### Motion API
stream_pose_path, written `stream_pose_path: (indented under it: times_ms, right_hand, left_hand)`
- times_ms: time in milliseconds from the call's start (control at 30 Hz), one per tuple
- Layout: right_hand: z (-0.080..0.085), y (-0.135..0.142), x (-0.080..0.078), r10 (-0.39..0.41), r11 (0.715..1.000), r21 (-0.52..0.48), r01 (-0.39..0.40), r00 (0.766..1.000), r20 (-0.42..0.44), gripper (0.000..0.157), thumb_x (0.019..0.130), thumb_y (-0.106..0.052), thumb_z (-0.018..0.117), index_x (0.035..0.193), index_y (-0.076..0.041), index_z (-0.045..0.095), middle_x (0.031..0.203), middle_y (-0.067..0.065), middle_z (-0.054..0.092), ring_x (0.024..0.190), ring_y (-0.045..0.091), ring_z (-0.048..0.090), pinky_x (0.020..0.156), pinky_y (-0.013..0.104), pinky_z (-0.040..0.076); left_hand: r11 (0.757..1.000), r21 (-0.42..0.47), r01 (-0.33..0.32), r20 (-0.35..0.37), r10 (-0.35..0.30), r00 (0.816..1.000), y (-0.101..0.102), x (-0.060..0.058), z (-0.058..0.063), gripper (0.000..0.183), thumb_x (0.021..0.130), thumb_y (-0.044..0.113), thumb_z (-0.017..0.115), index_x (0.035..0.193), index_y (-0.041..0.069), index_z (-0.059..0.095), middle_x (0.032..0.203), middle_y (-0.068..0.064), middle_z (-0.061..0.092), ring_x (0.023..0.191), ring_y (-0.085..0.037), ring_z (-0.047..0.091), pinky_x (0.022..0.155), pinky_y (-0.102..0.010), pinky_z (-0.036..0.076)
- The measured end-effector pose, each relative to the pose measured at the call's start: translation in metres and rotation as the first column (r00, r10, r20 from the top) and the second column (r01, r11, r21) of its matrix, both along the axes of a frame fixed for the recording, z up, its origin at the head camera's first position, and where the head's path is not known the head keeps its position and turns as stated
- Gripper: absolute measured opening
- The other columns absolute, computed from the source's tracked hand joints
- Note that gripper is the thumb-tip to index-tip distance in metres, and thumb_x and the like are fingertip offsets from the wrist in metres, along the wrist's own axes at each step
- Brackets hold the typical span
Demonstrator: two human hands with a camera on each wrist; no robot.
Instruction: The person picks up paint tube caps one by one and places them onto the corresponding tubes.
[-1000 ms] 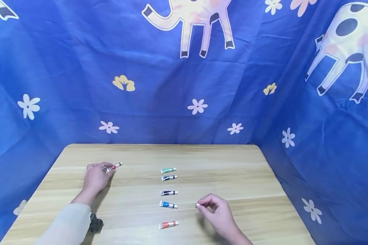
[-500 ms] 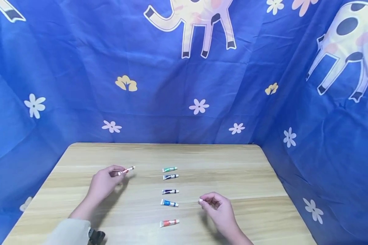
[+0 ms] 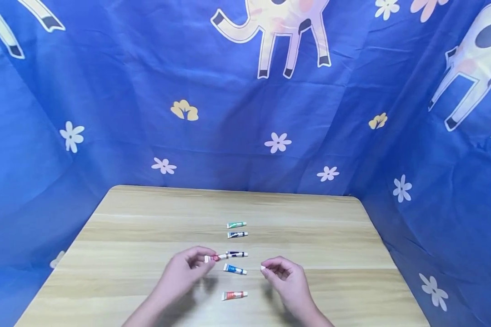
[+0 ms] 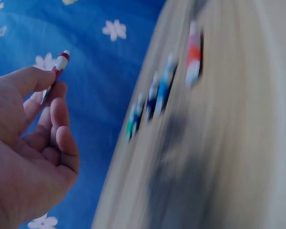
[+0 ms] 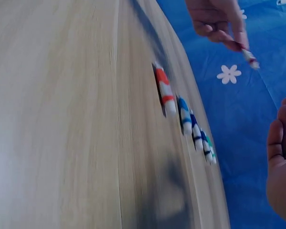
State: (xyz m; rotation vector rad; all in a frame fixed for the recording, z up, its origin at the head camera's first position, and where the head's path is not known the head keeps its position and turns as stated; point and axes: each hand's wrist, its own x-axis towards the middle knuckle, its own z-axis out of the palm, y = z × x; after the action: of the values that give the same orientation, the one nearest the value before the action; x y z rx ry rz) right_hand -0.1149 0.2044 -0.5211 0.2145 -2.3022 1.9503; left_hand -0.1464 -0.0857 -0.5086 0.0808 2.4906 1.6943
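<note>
My left hand (image 3: 187, 271) pinches a dark red and white paint tube (image 3: 216, 258) between thumb and fingertips, raised off the table. In the head view its tip overlaps the end of a dark violet paint tube (image 3: 238, 254) in the row. Opposite it, my right hand (image 3: 288, 280) pinches a small white piece (image 3: 263, 268), sized like a tube cap. Between the hands, on the table, lie a blue paint tube (image 3: 235, 269) and, nearer to me, an orange-red paint tube (image 3: 234, 295). The right wrist view shows the raised tube (image 5: 250, 58) too, and only part of my right hand.
Farther back in the row lie a navy paint tube (image 3: 237, 235) and a green paint tube (image 3: 236, 225). All rest on a light wooden table (image 3: 319, 227). Blue patterned cloth (image 3: 229, 113) hangs behind the table and along its sides.
My left hand has carried the dark red tube from the table's left side rightward and toward me, up to the row. My right hand has hardly moved, still pinching the white piece.
</note>
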Motion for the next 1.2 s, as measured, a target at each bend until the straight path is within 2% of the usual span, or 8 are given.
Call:
stream_pose_path:
  times_ms: [167,300,500,733,933,1100,1200]
  right_hand:
    - [0.001,-0.013,0.002,0.039,0.998,0.055,-0.039,0.999,0.002,0.015,0.090,-0.004,0.083,0.104,-0.006,0.079,0.101,0.019,0.078,0.087,0.003,0.069,0.085,0.022,0.062]
    - [0.003,-0.020,0.002,0.045,0.995,0.087,-0.046,0.999,0.013,0.014,0.090,-0.007,0.084,0.104,-0.008,0.080,0.100,0.015,0.078,0.088,0.004,0.069,0.086,0.022,0.061]
    - [0.003,-0.026,0.002,0.058,0.991,0.119,-0.062,0.997,0.041,0.013,0.092,-0.004,0.082,0.103,-0.010,0.080,0.097,0.011,0.078,0.086,0.003,0.068,0.085,0.023,0.060]
    - [0.005,-0.031,0.002,0.070,0.991,0.110,-0.078,0.995,0.071,0.012,0.092,-0.008,0.083,0.103,-0.012,0.080,0.098,0.012,0.078,0.087,0.004,0.068,0.088,0.024,0.061]
    - [0.005,-0.031,0.004,0.081,0.991,0.100,-0.091,0.992,0.098,0.011,0.093,-0.011,0.082,0.104,-0.012,0.080,0.099,0.011,0.078,0.087,0.005,0.069,0.088,0.024,0.060]
    - [0.002,-0.031,0.003,0.089,0.985,0.134,-0.106,0.988,0.128,0.010,0.098,-0.019,0.079,0.101,-0.010,0.078,0.095,0.010,0.079,0.081,0.004,0.065,0.079,0.020,0.056]
    - [0.000,-0.032,0.003,0.107,0.981,0.147,-0.129,0.983,0.152,0.021,0.105,-0.021,0.071,0.093,-0.005,0.076,0.088,0.015,0.076,0.075,0.003,0.061,0.071,0.019,0.054]
  left_hand:
    - [0.994,0.092,0.056,0.028,-0.059,0.998,0.025,0.025,0.003,0.023,0.093,0.023,0.085,0.114,0.016,0.079,0.092,-0.002,0.074,0.077,-0.006,0.064,0.071,-0.021,0.054]
    - [0.990,0.133,0.052,0.036,-0.057,0.998,0.034,0.034,0.003,0.021,0.093,0.021,0.085,0.113,0.015,0.080,0.093,-0.002,0.075,0.077,-0.006,0.064,0.071,-0.021,0.054]
    - [0.991,0.124,0.045,0.040,-0.050,0.998,0.034,0.036,0.001,0.023,0.092,0.020,0.085,0.113,0.013,0.080,0.094,-0.002,0.074,0.077,-0.005,0.064,0.072,-0.021,0.054]
    - [0.995,0.088,0.042,0.035,-0.045,0.998,0.030,0.037,0.000,0.021,0.092,0.024,0.087,0.111,0.017,0.082,0.088,0.001,0.071,0.074,-0.005,0.060,0.068,-0.021,0.049]
    - [0.994,0.086,0.064,0.022,-0.066,0.998,0.030,0.037,0.002,0.019,0.092,0.021,0.086,0.110,0.016,0.082,0.084,0.002,0.069,0.070,-0.004,0.059,0.064,-0.021,0.049]
    - [0.994,0.082,0.076,0.000,-0.076,0.997,0.030,0.037,0.001,0.018,0.092,0.021,0.087,0.109,0.017,0.082,0.084,0.003,0.068,0.070,-0.003,0.057,0.064,-0.021,0.049]
    - [0.994,0.066,0.083,-0.020,-0.082,0.996,0.031,0.037,0.001,0.016,0.092,0.023,0.087,0.107,0.020,0.083,0.082,0.005,0.067,0.069,-0.002,0.056,0.063,-0.020,0.047]
